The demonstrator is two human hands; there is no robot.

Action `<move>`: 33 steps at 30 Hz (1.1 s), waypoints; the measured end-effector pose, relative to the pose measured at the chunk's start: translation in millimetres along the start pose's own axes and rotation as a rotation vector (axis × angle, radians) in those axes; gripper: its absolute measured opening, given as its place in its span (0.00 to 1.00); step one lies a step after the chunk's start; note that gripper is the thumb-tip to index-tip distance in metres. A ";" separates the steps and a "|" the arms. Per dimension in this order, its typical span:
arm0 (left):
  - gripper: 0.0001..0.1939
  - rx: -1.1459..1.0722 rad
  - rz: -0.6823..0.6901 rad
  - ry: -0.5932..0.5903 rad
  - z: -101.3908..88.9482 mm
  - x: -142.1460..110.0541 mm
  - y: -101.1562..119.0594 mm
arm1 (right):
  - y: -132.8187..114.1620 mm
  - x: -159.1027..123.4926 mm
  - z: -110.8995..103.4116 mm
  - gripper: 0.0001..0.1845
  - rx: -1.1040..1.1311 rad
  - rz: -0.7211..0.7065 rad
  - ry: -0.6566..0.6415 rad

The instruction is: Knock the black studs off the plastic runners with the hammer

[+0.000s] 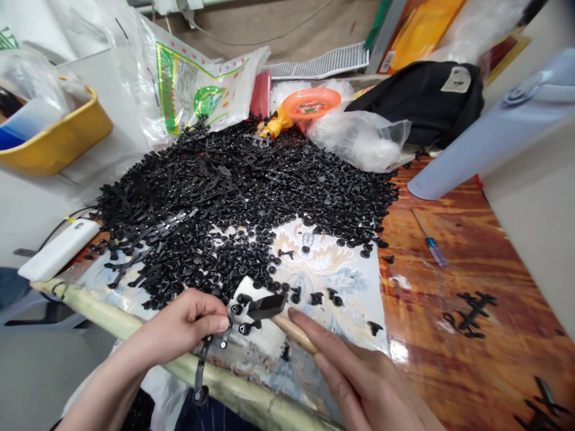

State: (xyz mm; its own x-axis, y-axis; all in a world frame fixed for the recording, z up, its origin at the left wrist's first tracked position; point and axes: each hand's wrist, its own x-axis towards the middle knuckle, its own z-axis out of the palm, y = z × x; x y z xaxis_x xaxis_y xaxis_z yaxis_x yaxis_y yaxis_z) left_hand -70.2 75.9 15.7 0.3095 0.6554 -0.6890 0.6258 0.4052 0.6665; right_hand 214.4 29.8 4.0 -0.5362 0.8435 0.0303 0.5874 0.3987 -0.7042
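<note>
The left hand sits at the bottom centre of the frame, its thumb and bent fingers pressed together, pinching a stiff matte black plastic runner that hangs down with small mushroom-headed fasteners still attached. Just right of it, the right hand lies with its long fingers slightly spread along a smooth, rounded wooden tool handle ending in a flat dark blade; the view does not show whether they close around it. Ahead of both hands, a dense heap of glossy black fasteners and thin runners fills the centre, spilling over a floral printed sheet. A pale bamboo pole runs along the near edge of the varnished wooden table, where a blue-handled screwdriver lies at right. A white power bank sits at left, a yellow plastic tub at upper left, and a crinkled printed plastic bag at top
</note>
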 end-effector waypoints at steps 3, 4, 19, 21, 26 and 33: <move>0.16 -0.026 -0.005 -0.011 -0.6 0.3 -0.1 | -9.7 15.9 0.4 0.28 -0.010 -0.073 0.000; 0.17 -0.035 -0.006 -0.013 -0.9 0.4 -0.2 | -11.4 20.3 0.8 0.28 -0.029 -0.085 -0.014; 0.10 -0.106 0.016 0.009 0.4 5.2 -7.8 | -16.9 30.7 -4.0 0.30 -0.125 -0.137 -0.007; 0.10 -0.109 0.016 0.007 -0.1 5.5 -6.7 | -17.1 30.4 -6.5 0.30 -0.114 -0.157 0.003; 0.10 -0.120 -0.005 0.016 0.0 7.8 -7.1 | -16.5 31.0 -1.5 0.30 -0.183 -0.103 -0.130; 0.09 -0.140 -0.034 0.017 1.1 11.3 -4.9 | -17.3 32.6 -6.5 0.32 -0.127 -0.145 -0.074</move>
State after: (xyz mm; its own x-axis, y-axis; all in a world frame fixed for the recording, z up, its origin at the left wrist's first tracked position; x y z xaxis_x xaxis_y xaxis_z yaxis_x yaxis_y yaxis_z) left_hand -68.9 80.7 4.3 0.2771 0.6502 -0.7074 0.5295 0.5110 0.6771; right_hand 190.7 52.7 21.8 -0.6612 0.7470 0.0693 0.5702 0.5604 -0.6007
